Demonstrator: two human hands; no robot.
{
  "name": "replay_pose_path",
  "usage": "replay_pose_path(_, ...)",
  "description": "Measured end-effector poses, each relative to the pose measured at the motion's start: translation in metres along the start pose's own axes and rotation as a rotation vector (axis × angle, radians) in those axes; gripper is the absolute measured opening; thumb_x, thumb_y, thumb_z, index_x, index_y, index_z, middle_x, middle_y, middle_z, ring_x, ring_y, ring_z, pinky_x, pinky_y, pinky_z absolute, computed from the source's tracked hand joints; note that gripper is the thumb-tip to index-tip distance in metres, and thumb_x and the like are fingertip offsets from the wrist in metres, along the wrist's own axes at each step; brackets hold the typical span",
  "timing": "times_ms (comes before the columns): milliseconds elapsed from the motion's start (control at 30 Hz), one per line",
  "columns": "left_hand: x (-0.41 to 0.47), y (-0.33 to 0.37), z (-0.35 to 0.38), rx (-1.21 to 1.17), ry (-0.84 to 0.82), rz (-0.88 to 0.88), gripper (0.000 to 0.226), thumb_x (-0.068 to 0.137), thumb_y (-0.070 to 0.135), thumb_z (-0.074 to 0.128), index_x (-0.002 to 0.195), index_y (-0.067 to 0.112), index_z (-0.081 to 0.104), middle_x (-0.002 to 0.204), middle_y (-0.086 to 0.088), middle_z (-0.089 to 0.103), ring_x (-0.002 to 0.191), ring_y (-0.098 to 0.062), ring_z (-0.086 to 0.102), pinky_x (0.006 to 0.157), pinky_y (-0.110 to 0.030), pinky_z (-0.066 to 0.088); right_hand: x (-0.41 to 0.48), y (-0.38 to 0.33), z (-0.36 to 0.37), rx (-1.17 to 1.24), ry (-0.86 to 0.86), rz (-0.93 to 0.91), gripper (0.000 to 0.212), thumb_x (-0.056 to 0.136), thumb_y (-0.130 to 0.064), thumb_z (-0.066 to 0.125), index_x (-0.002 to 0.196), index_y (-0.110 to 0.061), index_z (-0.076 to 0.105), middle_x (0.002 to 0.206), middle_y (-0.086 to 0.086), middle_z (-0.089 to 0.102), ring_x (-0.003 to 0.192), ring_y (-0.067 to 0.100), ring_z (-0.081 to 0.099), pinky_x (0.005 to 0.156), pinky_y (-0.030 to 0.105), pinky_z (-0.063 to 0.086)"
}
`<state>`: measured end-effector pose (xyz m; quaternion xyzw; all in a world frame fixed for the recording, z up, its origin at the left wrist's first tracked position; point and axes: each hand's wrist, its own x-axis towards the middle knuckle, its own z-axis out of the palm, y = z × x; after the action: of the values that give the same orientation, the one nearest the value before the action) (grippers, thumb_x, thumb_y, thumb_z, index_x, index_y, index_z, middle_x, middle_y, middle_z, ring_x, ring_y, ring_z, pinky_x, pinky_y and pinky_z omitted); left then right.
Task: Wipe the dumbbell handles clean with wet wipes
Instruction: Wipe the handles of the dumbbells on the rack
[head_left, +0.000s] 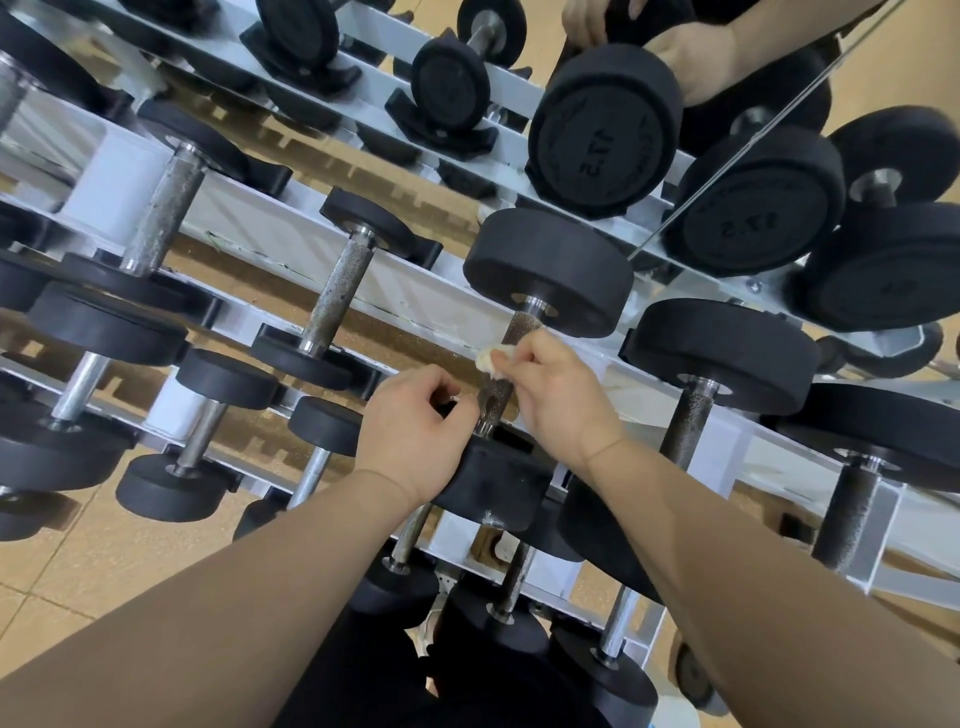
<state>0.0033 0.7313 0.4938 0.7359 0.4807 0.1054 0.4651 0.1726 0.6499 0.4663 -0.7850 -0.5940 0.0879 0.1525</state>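
Note:
A black dumbbell with a knurled steel handle (498, 384) lies across the middle tier of a white rack (291, 244). My right hand (556, 395) pinches a small crumpled wet wipe (487, 359) against the upper part of that handle. My left hand (415, 436) rests on the dumbbell's near black head (498, 486), fingers curled by the handle's lower end; whether they hold anything I cannot tell. The far head (545, 270) sits up on the rack rail.
More dumbbells fill the rack on both sides: a knurled handle (337, 291) to the left, another (688, 421) to the right. A mirror behind shows large black heads (608, 130) and reflected hands. Tan floor lies at lower left.

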Motion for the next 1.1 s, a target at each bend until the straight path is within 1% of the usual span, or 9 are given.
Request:
replay_pose_path(100, 0.0, 0.0, 0.0, 0.007, 0.017, 0.005, 0.013, 0.088, 0.03, 0.065, 0.084, 0.018, 0.067, 0.083, 0.007, 0.061, 0.086, -0.018, 0.056, 0.082, -0.04, 0.05, -0.003, -0.004, -0.004, 0.134, 0.002, 0.043, 0.008, 0.093, -0.017, 0.069, 0.096, -0.01, 0.072, 0.084, -0.008, 0.051, 0.073, -0.001, 0.049, 0.075, 0.014, 0.041)
replay_pose_path(167, 0.0, 0.0, 0.001, 0.009, 0.012, 0.0, 0.014, 0.089, 0.031, 0.065, 0.084, 0.018, 0.066, 0.083, 0.007, 0.061, 0.086, -0.017, 0.056, 0.081, -0.04, 0.05, 0.004, -0.004, -0.007, 0.298, 0.037, 0.141, 0.016, 0.09, -0.012, 0.072, 0.104, -0.016, 0.078, 0.086, -0.012, 0.054, 0.079, -0.003, 0.053, 0.078, 0.007, 0.04)
replay_pose_path(300, 0.0, 0.0, 0.0, 0.015, 0.007, -0.003, 0.016, 0.088, 0.032, 0.065, 0.082, 0.018, 0.066, 0.081, 0.006, 0.061, 0.085, -0.017, 0.056, 0.08, -0.04, 0.05, 0.001, -0.015, -0.007, 0.509, 0.07, 0.332, 0.017, 0.089, -0.011, 0.073, 0.102, -0.02, 0.079, 0.087, -0.012, 0.057, 0.081, 0.0, 0.058, 0.078, 0.008, 0.043)
replay_pose_path(467, 0.0, -0.001, 0.0, 0.004, 0.002, 0.002, 0.016, 0.087, 0.033, 0.067, 0.08, 0.018, 0.065, 0.08, 0.006, 0.062, 0.084, -0.018, 0.057, 0.079, -0.041, 0.05, -0.007, -0.022, -0.007, 0.43, -0.009, 0.233, 0.013, 0.09, -0.01, 0.071, 0.099, -0.015, 0.08, 0.088, -0.005, 0.058, 0.079, 0.004, 0.055, 0.078, 0.006, 0.04)
replay_pose_path(533, 0.0, -0.002, 0.001, 0.0, 0.004, -0.008, 0.015, 0.087, 0.031, 0.066, 0.08, 0.018, 0.066, 0.08, 0.006, 0.062, 0.084, -0.018, 0.057, 0.079, -0.041, 0.051, 0.003, -0.017, -0.008, 0.405, 0.064, 0.28, 0.015, 0.092, -0.011, 0.069, 0.101, -0.017, 0.079, 0.087, -0.01, 0.056, 0.079, 0.002, 0.054, 0.079, 0.006, 0.04)
replay_pose_path(633, 0.0, -0.001, 0.001, -0.003, 0.003, -0.014, 0.014, 0.087, 0.029, 0.066, 0.08, 0.018, 0.066, 0.081, 0.005, 0.063, 0.084, -0.018, 0.058, 0.079, -0.041, 0.051, 0.017, -0.013, -0.01, 0.386, 0.257, 0.383, 0.016, 0.093, -0.012, 0.067, 0.102, -0.016, 0.079, 0.087, -0.012, 0.057, 0.083, 0.004, 0.056, 0.085, 0.016, 0.047)
replay_pose_path(833, 0.0, -0.002, 0.0, -0.006, 0.002, 0.012, 0.015, 0.087, 0.031, 0.066, 0.081, 0.018, 0.067, 0.08, 0.005, 0.064, 0.083, -0.018, 0.058, 0.08, -0.041, 0.051, -0.004, -0.017, -0.006, 0.429, 0.033, 0.236, 0.014, 0.09, -0.01, 0.071, 0.099, -0.015, 0.08, 0.087, -0.007, 0.061, 0.078, -0.004, 0.056, 0.077, 0.004, 0.039)
replay_pose_path(1000, 0.001, -0.001, 0.0, 0.001, -0.004, -0.004, 0.015, 0.087, 0.031, 0.065, 0.079, 0.019, 0.066, 0.081, 0.006, 0.063, 0.085, -0.018, 0.058, 0.08, -0.042, 0.052, 0.022, -0.011, -0.008, 0.374, 0.238, 0.317, 0.014, 0.09, -0.008, 0.07, 0.095, -0.017, 0.08, 0.084, -0.013, 0.06, 0.082, 0.002, 0.055, 0.081, 0.011, 0.043)
replay_pose_path(1100, 0.0, -0.002, 0.0, -0.002, -0.016, 0.002, 0.015, 0.088, 0.032, 0.064, 0.08, 0.019, 0.066, 0.081, 0.006, 0.063, 0.085, -0.018, 0.058, 0.081, -0.043, 0.052, 0.014, -0.017, -0.007, 0.43, 0.165, 0.347, 0.02, 0.09, -0.002, 0.066, 0.094, -0.016, 0.08, 0.088, -0.013, 0.054, 0.081, 0.002, 0.055, 0.079, 0.008, 0.043)
